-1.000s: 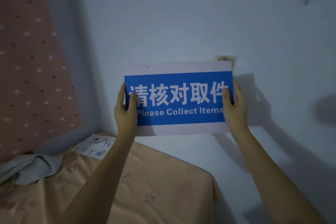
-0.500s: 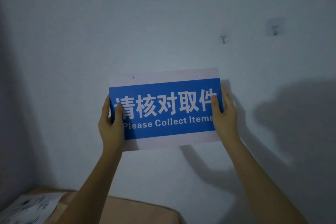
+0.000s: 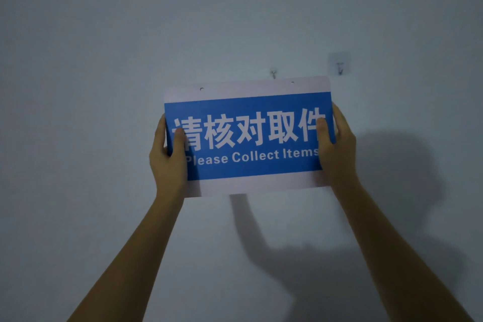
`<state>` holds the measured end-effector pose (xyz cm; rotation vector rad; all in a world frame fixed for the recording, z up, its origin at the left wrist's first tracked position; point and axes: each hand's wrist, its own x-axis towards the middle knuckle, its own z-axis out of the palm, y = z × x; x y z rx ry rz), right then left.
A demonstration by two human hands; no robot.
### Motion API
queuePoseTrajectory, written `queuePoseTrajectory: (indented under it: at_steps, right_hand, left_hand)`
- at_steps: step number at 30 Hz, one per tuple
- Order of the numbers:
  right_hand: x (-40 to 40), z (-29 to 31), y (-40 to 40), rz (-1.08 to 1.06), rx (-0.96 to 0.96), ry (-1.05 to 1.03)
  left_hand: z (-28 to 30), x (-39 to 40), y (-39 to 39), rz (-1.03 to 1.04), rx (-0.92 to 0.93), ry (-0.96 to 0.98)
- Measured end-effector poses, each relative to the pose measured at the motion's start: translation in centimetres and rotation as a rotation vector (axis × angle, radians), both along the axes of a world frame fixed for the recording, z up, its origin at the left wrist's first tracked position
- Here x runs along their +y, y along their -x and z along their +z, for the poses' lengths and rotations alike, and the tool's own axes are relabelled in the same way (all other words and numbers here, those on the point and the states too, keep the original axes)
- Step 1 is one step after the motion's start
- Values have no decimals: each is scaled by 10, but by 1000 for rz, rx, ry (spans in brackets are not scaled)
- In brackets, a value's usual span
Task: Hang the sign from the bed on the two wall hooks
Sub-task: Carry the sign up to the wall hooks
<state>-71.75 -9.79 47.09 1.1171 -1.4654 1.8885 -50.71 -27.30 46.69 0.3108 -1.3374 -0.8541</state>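
1. head view: a plain pale wall (image 3: 104, 60) fills the whole picture, dimly lit, with soft shadows of the arms and the board falling at about 4 o'clock from the centre.
2. two hooks sit on the wall above the middle: a small metal hook (image 3: 273, 73) at roughly 12 o'clock from the picture's centre, and a clear adhesive hook (image 3: 339, 66) on a square pad at about 1 o'clock, to the right of the first and a little higher.
3. the sign (image 3: 248, 136) is held up in front of the wall, face toward the camera, tilted slightly so its right end is higher. it has a blue band with white chinese characters and the words "please collect items", and white strips along the top and bottom.
4. two small holes show in the top white strip; neither is on a hook. the metal hook is just above the sign's top edge, and the adhesive hook lies just beyond its upper right corner.
5. the left hand (image 3: 168, 162) clasps the sign's left edge at 9 o'clock, thumb on the front, fingers curled behind.
6. the right hand (image 3: 337, 149) clasps the right edge at 3 o'clock the same way, thumb pressed on the blue face.
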Motion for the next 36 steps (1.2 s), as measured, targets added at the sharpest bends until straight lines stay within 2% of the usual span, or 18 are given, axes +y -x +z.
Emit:
queuePoseTrajectory:
  at_steps: [11, 20, 36]
  right_hand:
    - [35, 22, 56, -93, -3, 18]
    - [41, 26, 81, -150, 1, 32]
    - [31, 30, 109, -279, 8, 22]
  left_hand:
    - [22, 15, 81, -108, 44, 10]
    - [27, 6, 116, -205, 25, 6]
    - [35, -6, 157, -191, 20, 58]
